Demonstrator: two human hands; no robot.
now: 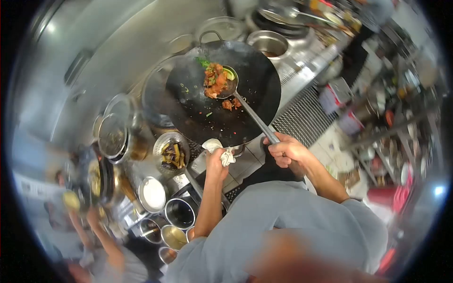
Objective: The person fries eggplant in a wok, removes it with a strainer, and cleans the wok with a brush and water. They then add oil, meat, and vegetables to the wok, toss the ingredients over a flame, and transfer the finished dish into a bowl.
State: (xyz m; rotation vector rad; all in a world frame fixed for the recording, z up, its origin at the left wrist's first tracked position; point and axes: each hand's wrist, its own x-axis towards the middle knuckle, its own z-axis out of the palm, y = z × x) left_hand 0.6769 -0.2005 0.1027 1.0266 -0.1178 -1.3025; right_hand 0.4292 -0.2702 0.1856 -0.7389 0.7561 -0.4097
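A large black wok [188, 113] fills the middle of the view, tilted over the stove. My right hand [289, 150] is closed round the long handle of a metal ladle [255, 115]. The ladle's bowl is in the wok, loaded with browned, sauced pieces of food [215, 81], with green herb and a pale green slice at the edge. A few loose pieces [231, 104] lie on the wok's surface. My left hand [216, 165] is closed on a folded white cloth [213, 145] at the wok's near rim. Whether a wok handle is inside the cloth is hidden.
Left of the wok are a strainer with fried strips [172, 155], a pot with a sieve [113, 137] and a bowl of white contents [152, 194]. A metal pot [268, 45] stands behind. Another person's arms [101, 231] work at lower left. Shelves [396, 137] line the right.
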